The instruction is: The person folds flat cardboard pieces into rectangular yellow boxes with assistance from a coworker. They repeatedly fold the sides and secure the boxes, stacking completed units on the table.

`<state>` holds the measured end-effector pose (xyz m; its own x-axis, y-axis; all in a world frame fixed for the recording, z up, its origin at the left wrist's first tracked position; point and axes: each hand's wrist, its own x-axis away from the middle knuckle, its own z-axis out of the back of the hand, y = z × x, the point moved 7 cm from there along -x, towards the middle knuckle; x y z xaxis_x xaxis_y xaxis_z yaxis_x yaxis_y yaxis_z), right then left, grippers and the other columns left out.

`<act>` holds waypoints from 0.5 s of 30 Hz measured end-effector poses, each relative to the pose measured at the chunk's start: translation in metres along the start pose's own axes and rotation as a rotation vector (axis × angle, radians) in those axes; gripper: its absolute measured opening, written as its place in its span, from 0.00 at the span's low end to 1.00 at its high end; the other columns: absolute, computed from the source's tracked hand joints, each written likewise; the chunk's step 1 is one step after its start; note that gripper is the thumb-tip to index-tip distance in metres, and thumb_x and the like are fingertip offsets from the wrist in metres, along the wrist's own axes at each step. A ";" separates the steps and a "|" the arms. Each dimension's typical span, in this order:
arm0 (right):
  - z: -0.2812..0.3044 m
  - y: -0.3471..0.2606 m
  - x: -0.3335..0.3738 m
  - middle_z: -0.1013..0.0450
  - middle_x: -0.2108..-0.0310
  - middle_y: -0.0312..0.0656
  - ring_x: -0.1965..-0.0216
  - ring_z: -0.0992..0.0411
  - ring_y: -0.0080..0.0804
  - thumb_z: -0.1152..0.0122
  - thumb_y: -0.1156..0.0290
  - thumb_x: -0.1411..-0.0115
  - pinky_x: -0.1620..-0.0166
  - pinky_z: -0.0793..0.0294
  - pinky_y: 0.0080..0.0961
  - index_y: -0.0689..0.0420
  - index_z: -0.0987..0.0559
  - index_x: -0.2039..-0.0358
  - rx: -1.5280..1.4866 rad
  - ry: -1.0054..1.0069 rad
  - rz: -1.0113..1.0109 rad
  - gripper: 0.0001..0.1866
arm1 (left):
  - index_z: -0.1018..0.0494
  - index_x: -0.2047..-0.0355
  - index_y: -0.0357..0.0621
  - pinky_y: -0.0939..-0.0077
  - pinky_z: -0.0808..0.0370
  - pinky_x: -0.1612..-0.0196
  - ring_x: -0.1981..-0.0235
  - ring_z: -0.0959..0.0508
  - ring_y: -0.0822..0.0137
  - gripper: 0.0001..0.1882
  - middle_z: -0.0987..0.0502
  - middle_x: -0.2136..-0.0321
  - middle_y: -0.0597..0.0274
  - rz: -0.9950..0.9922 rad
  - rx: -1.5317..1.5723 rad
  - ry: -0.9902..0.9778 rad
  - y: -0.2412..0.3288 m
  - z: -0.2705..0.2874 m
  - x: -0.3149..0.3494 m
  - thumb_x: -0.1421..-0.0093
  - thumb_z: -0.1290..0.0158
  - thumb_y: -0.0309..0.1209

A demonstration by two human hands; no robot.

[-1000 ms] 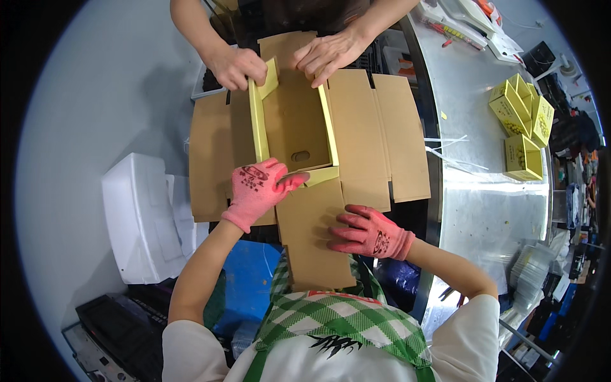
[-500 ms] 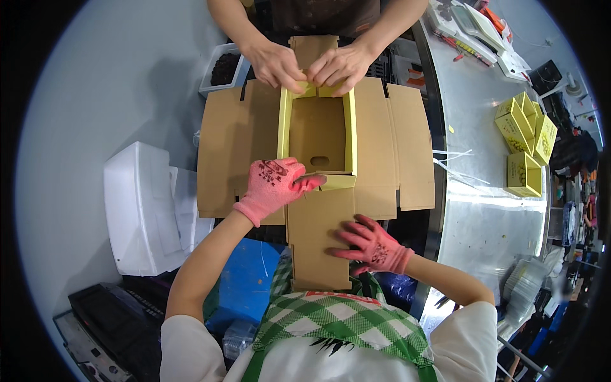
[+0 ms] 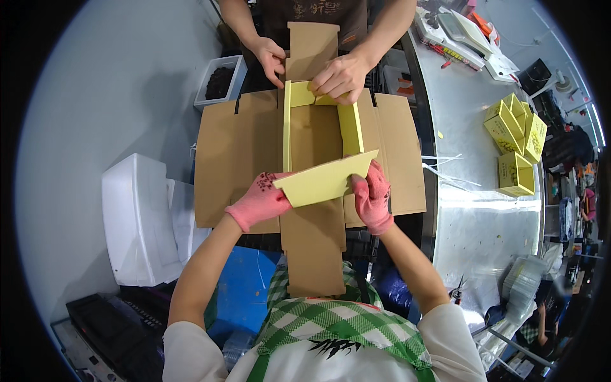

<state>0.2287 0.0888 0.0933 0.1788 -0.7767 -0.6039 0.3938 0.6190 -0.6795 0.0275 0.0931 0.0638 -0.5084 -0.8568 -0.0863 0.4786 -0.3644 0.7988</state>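
Note:
A yellow cardboard panel (image 3: 328,181) slants across the near end of a yellow box frame (image 3: 349,127). My left hand (image 3: 261,200), in a pink glove, grips its left end, the fingers partly hidden behind it. Opposite, my right hand (image 3: 374,197), also gloved, pinches the right end between thumb and fingers. Whether the panel is joined to the frame I cannot tell. The frame stands on an unfolded brown carton (image 3: 242,153) with flaps spread on all sides. Across from me a co-worker's hand (image 3: 344,77) presses the frame's far end; the co-worker's other hand (image 3: 268,58) is beside the far flap.
On the right runs a metal table (image 3: 471,232) with several yellow boxes (image 3: 515,175), white strips (image 3: 445,169) and a white scale (image 3: 461,32). White foam boxes (image 3: 137,219) stand at left. Beyond them is a white bin (image 3: 221,79) with dark contents.
My right hand has risen from the near brown flap to the yellow panel, which now tilts up between my hands. One co-worker's hand has left the frame's far end.

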 end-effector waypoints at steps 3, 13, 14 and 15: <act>-0.009 0.021 0.013 0.27 0.59 0.47 0.53 0.30 0.48 0.45 0.64 0.38 0.46 0.34 0.37 0.61 0.25 0.55 -0.190 0.170 -0.279 0.16 | 0.35 0.47 0.40 0.71 0.26 0.58 0.61 0.22 0.58 0.22 0.24 0.57 0.54 0.228 0.701 -0.163 -0.029 0.004 0.001 0.42 0.46 0.28; -0.014 -0.012 -0.030 0.37 0.45 0.49 0.41 0.41 0.47 0.37 0.63 0.48 0.36 0.50 0.49 0.56 0.33 0.45 0.430 -0.238 0.021 0.30 | 0.38 0.44 0.34 0.60 0.32 0.48 0.49 0.29 0.47 0.25 0.30 0.48 0.47 0.014 -0.345 0.784 0.046 -0.013 0.001 0.42 0.49 0.25; -0.013 -0.014 -0.031 0.38 0.44 0.49 0.40 0.41 0.44 0.36 0.61 0.50 0.36 0.50 0.50 0.56 0.33 0.45 0.491 -0.381 0.058 0.32 | 0.35 0.46 0.36 0.60 0.32 0.49 0.49 0.29 0.48 0.23 0.29 0.48 0.50 0.066 -0.309 0.661 0.038 -0.018 -0.002 0.43 0.48 0.25; -0.014 -0.015 -0.033 0.37 0.46 0.48 0.41 0.40 0.42 0.36 0.60 0.51 0.36 0.51 0.51 0.56 0.32 0.46 0.544 -0.487 0.121 0.32 | 0.32 0.48 0.37 0.59 0.32 0.49 0.49 0.29 0.48 0.22 0.29 0.48 0.52 0.124 -0.282 0.540 0.032 -0.021 -0.001 0.44 0.47 0.25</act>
<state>0.2043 0.1066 0.1174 0.5797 -0.7484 -0.3224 0.7144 0.6570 -0.2406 0.0583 0.0746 0.0765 -0.0379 -0.9356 -0.3511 0.7189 -0.2696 0.6407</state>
